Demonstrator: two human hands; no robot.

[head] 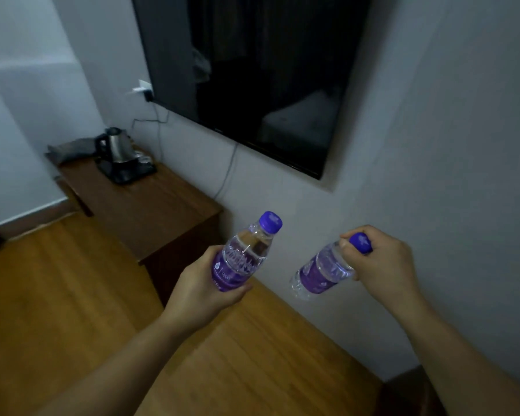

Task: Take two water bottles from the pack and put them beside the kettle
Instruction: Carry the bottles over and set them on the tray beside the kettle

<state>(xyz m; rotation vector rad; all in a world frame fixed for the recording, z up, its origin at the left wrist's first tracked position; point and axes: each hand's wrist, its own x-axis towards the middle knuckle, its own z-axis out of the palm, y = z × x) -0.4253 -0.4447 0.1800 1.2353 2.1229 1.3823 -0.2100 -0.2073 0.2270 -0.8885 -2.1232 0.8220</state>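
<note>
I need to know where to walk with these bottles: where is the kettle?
The kettle stands on a black tray at the far end of the wooden cabinet, upper left, against the wall.

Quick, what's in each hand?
Left hand: closed around a water bottle.
Right hand: closed on the second bottle, at its cap.

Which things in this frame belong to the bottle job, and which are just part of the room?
Belongs to the job:
- bottle in left hand, left hand
- bottle in right hand, right hand
- kettle
- wooden cabinet

Just lying about:
- wall television
- wall plug
- grey cloth beside the kettle
</note>
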